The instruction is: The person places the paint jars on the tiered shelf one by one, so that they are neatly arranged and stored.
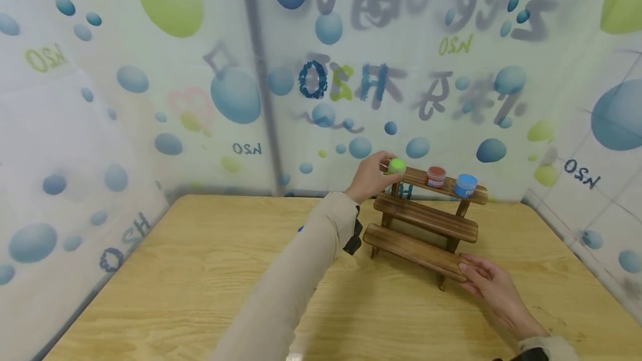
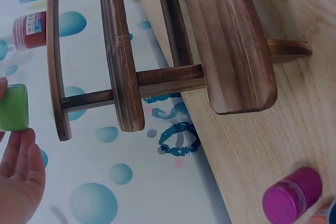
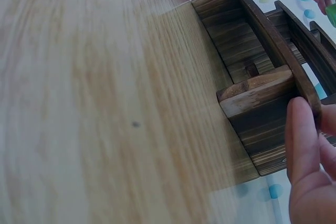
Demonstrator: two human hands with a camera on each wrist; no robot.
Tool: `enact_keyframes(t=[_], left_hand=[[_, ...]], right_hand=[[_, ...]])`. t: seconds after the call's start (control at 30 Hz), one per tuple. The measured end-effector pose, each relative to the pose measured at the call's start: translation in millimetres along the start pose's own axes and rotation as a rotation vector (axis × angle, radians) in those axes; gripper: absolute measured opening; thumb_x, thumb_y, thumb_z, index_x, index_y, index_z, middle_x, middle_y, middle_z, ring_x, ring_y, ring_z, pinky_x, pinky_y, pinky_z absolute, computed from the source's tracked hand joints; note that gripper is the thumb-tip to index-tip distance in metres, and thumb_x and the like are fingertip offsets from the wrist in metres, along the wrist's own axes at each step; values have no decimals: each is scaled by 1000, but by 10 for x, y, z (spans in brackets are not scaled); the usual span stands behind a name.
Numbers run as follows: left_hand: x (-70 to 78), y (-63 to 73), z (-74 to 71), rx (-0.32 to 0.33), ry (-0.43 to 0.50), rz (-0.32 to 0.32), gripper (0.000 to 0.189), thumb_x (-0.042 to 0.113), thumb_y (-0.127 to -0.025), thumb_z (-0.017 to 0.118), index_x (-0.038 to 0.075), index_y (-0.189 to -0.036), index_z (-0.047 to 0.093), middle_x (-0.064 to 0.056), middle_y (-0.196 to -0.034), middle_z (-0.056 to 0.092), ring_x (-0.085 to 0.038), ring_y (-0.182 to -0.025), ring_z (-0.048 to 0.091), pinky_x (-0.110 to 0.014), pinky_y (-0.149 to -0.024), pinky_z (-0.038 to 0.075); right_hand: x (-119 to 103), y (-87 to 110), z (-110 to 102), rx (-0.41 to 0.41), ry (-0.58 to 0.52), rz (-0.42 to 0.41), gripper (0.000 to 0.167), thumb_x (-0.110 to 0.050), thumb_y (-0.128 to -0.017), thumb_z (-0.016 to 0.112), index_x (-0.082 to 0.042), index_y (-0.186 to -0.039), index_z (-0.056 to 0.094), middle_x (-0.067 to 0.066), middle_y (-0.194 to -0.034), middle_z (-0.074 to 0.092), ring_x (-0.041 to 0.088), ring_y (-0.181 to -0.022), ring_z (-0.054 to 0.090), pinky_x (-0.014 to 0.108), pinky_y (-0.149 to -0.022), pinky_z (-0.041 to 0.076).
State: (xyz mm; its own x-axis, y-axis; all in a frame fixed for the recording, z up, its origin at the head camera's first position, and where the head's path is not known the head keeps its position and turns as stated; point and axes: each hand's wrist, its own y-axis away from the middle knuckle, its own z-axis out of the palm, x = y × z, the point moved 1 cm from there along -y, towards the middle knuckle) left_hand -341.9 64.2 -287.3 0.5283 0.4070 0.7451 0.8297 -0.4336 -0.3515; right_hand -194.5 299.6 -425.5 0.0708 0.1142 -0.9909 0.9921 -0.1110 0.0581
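A pale, bubble-printed wall [image 1: 200, 99] backs the wood-grain table [image 1: 200, 272]; between the well-separated hands stands a three-tier brown wooden stand [image 1: 426, 217]; the left hand [image 1: 371, 176] pinches a small green jar [image 1: 397, 166] just clear of the top plank's left end; the right hand [image 1: 494, 288] grips the bottom plank's right end; keeping that brace firm should limit wobble, and the jar's base is best kept level, fully over wood.

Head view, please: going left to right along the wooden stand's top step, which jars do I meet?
Green jar in the left hand, red jar, blue jar.
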Motion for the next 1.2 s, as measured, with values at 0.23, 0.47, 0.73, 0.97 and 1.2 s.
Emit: enact_keyframes(t=[0.23,0.47,0.73,0.97,1.2], left_hand=[[-22,-70,65,29,9,-22,36,17,-81,65,7,-115,54,-6,-100,58,-13,-84,54,-21,-69,43],[-74,-81,127,27,-4,-5,34,14,-82,64,5,-113,54,-8,-98,60,-13,-81,57,-18,-66,45],[-106,-106,155,28,-11,-25,38,15,-83,63,3,-117,52,-9,-101,60,-16,-87,58,-20,-72,45],[-103,-148,168,-5,-36,-63,41,17,-84,62,6,-121,50,-8,-103,59,-16,-89,57,-21,-74,45],[-86,-177,197,-15,-43,-103,43,18,-85,60,7,-125,48,-8,-109,58,-16,-94,57,-24,-76,45]], right_hand=[[-11,-20,10,-5,27,6,31,-26,-86,58,-14,-114,50,-6,-90,58,8,-73,59,23,-68,50],[13,-21,8,-8,0,10,23,-25,-86,58,-20,-108,52,-6,-90,58,9,-72,59,23,-67,50],[22,-32,5,-5,5,7,24,-25,-86,58,-18,-109,52,-5,-88,59,9,-72,59,24,-67,50],[15,-26,-7,-11,-5,-2,26,-23,-87,58,-15,-111,53,-6,-87,59,9,-70,58,22,-66,50],[21,-30,-6,2,-31,-7,21,-17,-87,57,-15,-108,54,-6,-86,59,8,-70,58,22,-65,50]])
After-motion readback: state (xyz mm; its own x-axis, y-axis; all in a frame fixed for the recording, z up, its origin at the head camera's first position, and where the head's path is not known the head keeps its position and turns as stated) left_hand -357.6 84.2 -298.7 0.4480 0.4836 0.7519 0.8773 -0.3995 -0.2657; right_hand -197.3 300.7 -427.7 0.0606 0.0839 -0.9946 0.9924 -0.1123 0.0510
